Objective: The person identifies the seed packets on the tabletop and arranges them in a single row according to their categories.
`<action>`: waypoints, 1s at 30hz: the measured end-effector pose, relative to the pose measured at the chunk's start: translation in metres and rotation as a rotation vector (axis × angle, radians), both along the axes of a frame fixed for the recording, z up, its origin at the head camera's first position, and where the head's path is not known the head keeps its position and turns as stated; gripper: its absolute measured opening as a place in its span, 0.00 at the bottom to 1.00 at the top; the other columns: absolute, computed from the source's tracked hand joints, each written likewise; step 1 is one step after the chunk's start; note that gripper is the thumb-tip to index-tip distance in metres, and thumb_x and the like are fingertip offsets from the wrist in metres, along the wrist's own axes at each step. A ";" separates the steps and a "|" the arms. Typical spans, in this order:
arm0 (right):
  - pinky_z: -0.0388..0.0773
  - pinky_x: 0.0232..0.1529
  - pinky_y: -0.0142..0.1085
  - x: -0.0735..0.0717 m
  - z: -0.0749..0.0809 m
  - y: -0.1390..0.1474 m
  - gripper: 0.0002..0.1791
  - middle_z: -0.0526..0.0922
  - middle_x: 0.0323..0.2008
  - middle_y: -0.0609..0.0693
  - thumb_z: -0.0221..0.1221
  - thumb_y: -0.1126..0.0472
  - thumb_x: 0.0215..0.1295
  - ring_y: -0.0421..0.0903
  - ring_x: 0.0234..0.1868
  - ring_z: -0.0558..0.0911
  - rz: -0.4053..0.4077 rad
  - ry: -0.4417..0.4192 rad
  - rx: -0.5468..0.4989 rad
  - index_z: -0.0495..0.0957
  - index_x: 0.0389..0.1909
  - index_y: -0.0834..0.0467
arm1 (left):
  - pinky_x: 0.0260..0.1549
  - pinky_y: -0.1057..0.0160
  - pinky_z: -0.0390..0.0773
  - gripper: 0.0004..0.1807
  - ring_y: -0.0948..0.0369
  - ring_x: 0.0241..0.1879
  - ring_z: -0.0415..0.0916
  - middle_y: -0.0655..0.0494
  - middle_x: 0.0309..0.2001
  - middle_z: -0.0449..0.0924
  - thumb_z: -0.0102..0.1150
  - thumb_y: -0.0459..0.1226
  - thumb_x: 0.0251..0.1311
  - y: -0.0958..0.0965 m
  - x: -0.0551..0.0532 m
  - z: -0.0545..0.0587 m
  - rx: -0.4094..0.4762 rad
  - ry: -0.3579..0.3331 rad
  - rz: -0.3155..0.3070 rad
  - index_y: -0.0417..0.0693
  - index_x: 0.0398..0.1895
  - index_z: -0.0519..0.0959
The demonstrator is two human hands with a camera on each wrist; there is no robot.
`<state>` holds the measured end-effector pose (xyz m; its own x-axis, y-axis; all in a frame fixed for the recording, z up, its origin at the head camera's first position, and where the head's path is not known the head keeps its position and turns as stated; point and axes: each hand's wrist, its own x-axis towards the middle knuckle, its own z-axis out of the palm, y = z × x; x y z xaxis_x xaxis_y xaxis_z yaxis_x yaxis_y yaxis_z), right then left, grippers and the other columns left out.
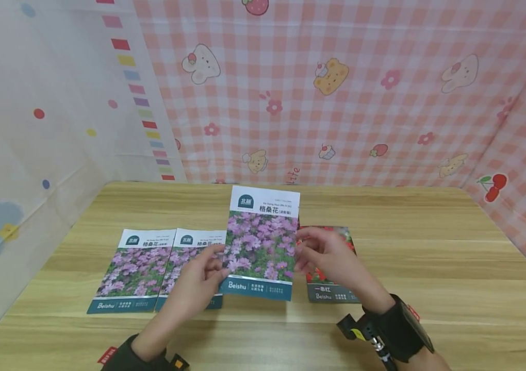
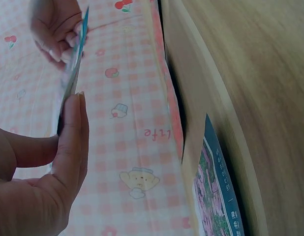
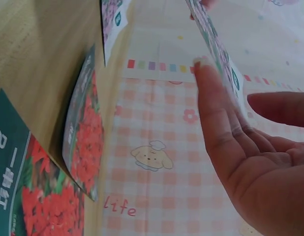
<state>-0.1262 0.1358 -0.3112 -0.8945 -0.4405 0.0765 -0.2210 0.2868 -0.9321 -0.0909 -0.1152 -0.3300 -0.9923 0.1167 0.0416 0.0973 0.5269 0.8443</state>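
Both hands hold up a seed packet [image 1: 263, 242] with pink-purple flowers and a white top, its front facing the head camera. My left hand [image 1: 198, 278] pinches its lower left edge between thumb and fingers. At the right edge my right hand [image 1: 330, 257] holds it; in the right wrist view the fingers [image 3: 216, 108] lie along the packet, the thumb close on the other side. To the left, a matching seed packet [image 1: 135, 273] lies flat on the table, beside another purple-flowered packet [image 1: 184, 257] partly hidden by my left hand.
Behind my right hand lies a red-flowered seed packet [image 1: 332, 293]; the right wrist view shows a second red-flowered packet [image 3: 85, 132] alongside it. The wooden table [image 1: 430, 257] ends at a pink checked cloth [image 1: 360, 113] at the back, with a white cloth [image 1: 35, 144] at left.
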 end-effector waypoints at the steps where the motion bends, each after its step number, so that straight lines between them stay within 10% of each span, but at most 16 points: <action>1: 0.82 0.31 0.50 -0.001 -0.001 0.000 0.17 0.80 0.29 0.62 0.51 0.70 0.62 0.54 0.27 0.81 0.012 -0.012 0.013 0.67 0.52 0.71 | 0.15 0.70 0.69 0.24 0.63 0.18 0.67 0.54 0.26 0.74 0.54 0.28 0.55 0.000 0.000 0.000 0.002 -0.005 0.006 0.41 0.58 0.66; 17: 0.68 0.57 0.54 -0.016 -0.037 -0.002 0.23 0.73 0.55 0.61 0.52 0.69 0.59 0.56 0.58 0.68 0.108 0.096 0.427 0.66 0.57 0.65 | 0.17 0.68 0.67 0.24 0.62 0.20 0.65 0.53 0.27 0.73 0.55 0.27 0.54 -0.007 -0.007 -0.006 -0.109 -0.030 0.039 0.35 0.56 0.66; 30: 0.69 0.53 0.50 -0.016 -0.047 -0.003 0.28 0.69 0.60 0.60 0.55 0.62 0.58 0.50 0.50 0.70 0.152 0.058 0.646 0.63 0.61 0.62 | 0.16 0.67 0.67 0.26 0.62 0.20 0.65 0.53 0.28 0.73 0.53 0.27 0.54 -0.009 -0.008 -0.009 -0.124 -0.069 0.002 0.35 0.58 0.65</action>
